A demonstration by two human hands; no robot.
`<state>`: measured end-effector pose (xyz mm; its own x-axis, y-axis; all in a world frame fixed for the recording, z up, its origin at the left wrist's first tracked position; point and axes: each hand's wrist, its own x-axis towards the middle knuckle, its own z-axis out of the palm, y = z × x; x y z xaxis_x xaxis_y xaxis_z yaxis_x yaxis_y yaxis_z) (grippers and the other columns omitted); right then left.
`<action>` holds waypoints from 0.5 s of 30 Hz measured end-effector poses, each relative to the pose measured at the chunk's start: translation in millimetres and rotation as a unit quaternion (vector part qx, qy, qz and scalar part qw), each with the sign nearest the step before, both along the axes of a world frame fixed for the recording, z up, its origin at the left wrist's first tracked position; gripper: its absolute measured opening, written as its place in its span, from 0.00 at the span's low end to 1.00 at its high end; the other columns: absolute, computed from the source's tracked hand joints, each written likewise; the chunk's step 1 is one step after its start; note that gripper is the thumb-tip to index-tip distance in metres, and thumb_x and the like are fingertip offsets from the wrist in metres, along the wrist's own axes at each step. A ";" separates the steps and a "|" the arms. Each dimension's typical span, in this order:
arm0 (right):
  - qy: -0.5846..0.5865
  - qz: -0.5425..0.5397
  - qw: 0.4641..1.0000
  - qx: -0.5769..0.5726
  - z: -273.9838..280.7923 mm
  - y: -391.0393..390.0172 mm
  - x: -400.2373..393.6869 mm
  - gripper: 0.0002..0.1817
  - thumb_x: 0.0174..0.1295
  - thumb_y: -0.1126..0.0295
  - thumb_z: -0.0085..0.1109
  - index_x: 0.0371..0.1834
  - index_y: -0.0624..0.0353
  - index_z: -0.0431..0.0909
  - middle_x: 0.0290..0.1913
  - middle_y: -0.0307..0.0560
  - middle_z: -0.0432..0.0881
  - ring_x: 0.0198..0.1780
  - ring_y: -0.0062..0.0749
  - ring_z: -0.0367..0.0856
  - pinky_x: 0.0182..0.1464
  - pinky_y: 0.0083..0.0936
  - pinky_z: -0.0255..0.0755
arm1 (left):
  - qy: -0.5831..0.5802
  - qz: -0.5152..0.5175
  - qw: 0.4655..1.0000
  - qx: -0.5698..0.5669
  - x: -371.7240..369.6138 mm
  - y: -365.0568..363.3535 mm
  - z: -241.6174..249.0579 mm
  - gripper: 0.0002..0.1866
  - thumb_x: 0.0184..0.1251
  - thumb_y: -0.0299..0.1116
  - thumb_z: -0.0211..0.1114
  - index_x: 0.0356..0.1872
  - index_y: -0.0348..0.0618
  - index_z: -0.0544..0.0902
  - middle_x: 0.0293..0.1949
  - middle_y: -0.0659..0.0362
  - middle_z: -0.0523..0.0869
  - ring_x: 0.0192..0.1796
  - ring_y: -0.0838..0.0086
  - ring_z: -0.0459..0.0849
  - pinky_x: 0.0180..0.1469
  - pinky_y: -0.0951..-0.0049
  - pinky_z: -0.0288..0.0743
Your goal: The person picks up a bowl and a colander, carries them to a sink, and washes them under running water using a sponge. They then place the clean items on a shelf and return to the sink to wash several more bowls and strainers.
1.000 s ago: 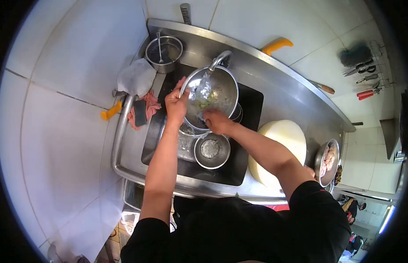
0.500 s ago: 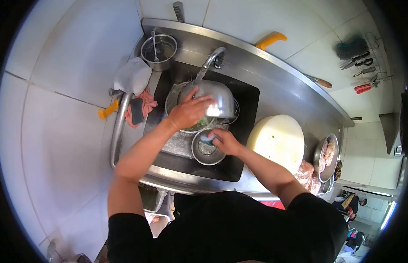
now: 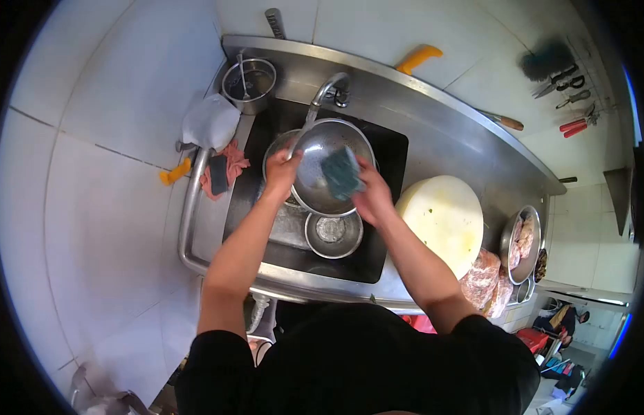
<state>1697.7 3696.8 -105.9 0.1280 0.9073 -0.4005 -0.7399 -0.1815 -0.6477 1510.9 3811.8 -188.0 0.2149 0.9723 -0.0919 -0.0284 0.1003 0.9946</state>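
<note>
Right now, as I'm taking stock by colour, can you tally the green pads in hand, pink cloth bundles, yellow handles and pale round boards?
Green pad, in the right hand: 1
Pink cloth bundle: 1
Yellow handles: 2
Pale round board: 1
Total: 5

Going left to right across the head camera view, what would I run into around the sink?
Lower yellow handle, pink cloth, left hand, green scouring pad, right hand, round white board, bowl of meat.
</note>
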 end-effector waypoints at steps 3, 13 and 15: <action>-0.144 0.010 0.989 0.026 -72.5 82.8 -52.3 0.20 0.64 0.78 0.55 0.60 0.58 0.74 0.55 0.46 0.79 0.53 0.36 0.79 0.55 0.33 0.74 | -0.166 0.032 0.962 -0.213 -12.8 -0.7 -4.1 0.08 0.76 0.33 0.66 0.42 0.39 0.84 0.49 0.58 0.89 0.44 0.74 0.87 0.48 0.70 0.81; -0.612 -0.009 0.785 0.096 -105.3 135.6 -74.8 0.14 0.53 0.77 0.66 0.43 0.61 0.77 0.42 0.54 0.83 0.43 0.45 0.82 0.49 0.41 0.74 | -0.223 0.107 0.935 -0.254 -26.1 1.9 10.0 0.06 0.75 0.33 0.67 0.38 0.41 0.85 0.34 0.62 0.87 0.34 0.77 0.83 0.37 0.70 0.78; -0.565 -0.196 0.801 -0.009 -107.3 167.6 -76.0 0.14 0.54 0.75 0.67 0.44 0.60 0.78 0.43 0.55 0.83 0.46 0.47 0.82 0.51 0.42 0.74 | -0.178 0.129 0.948 -0.230 -15.6 -6.3 14.4 0.05 0.74 0.29 0.66 0.41 0.38 0.86 0.36 0.62 0.87 0.37 0.76 0.83 0.41 0.71 0.78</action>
<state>1621.7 3864.4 -213.3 0.6920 0.7039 0.1601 0.3146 -0.0944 -0.9445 1495.3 3805.5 -173.6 0.0729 0.8714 -0.4852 -0.4361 0.4653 0.7703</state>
